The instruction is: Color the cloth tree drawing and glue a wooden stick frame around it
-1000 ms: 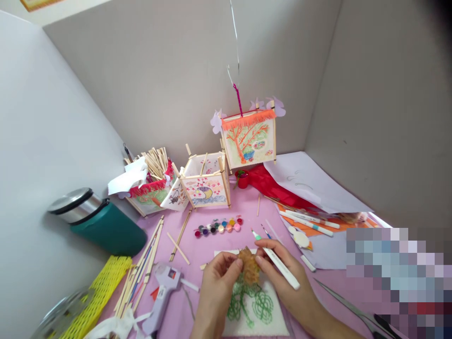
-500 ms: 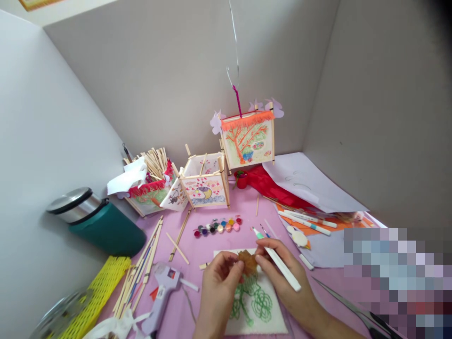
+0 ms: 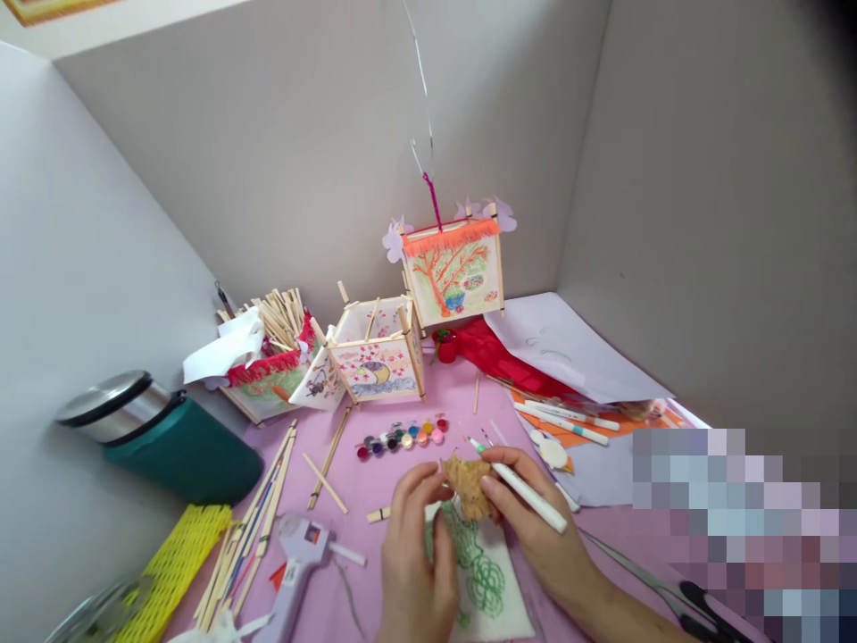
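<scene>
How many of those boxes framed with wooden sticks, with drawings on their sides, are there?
3 in view: a red-fringed box packed with sticks at back left, an open-topped white box in the middle, and an orange-fringed box to its right. Others may be hidden.

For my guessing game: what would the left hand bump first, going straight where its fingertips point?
Probably the brown leaf-like piece in the right hand; how close the left hand is to it is hard to tell.

the leaf (image 3: 470, 489) is mottled brown, the white sheet (image 3: 486, 582) green-looped.
</scene>
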Available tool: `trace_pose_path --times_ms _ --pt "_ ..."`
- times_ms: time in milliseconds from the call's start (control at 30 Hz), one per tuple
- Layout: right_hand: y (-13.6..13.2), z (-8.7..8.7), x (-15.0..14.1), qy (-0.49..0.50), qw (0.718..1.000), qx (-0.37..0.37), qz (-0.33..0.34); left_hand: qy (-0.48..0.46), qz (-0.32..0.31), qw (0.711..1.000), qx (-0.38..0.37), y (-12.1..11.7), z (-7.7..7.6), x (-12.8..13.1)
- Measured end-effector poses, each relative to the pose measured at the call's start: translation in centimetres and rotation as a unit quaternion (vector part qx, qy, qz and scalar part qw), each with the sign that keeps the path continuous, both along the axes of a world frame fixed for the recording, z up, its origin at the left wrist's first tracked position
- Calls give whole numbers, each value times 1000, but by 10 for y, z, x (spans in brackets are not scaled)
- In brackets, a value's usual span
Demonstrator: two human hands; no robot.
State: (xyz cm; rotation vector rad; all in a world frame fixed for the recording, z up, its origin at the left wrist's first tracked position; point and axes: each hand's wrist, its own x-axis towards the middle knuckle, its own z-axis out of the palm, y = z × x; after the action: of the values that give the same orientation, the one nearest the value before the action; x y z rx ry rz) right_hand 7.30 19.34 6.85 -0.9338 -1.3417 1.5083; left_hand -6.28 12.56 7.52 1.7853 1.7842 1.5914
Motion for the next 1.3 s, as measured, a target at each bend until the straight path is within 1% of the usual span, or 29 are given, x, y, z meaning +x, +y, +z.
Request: trace_pose_path --times_ms 33,67,133,200,267,400,500,633,800,933,1100,1167,1300 --pt "0 -2 1 -11 1000 9 -2 -76 4 996 -46 0 2 0" --pt "-1 -3 1 -23 1000 20 -2 -154 7 984 -94 0 4 0" --pt "-3 -7 2 -48 998 43 2 -280 3 943 -180 2 8 0" --pt "-5 -10 2 -64 996 66 3 -348 -19 906 -238 4 9 1" --pt "-6 -10 1 -65 995 78 14 -378 -37 887 -262 6 8 1" --pt "-8 -9 -1 -44 995 58 65 -404 -22 878 -258 8 6 0" --pt "-8 -9 -2 -35 995 47 80 -409 -24 876 -254 7 8 1" --pt "-7 -11 -2 -43 996 46 66 -400 -31 877 -265 7 12 4" --pt "-7 -10 -1 -63 995 42 58 -388 -30 885 -256 8 11 4" --pt "-6 -10 -2 -61 995 61 51 -391 -36 882 -260 8 11 3" --pt "-6 -10 -2 -62 994 68 65 -403 -30 881 -247 8 10 2" --pt "-6 -11 -2 -68 993 77 65 -404 -31 881 -243 8 10 1" --pt "-6 -16 -1 -84 991 92 52 -390 -34 884 -257 8 10 -1"
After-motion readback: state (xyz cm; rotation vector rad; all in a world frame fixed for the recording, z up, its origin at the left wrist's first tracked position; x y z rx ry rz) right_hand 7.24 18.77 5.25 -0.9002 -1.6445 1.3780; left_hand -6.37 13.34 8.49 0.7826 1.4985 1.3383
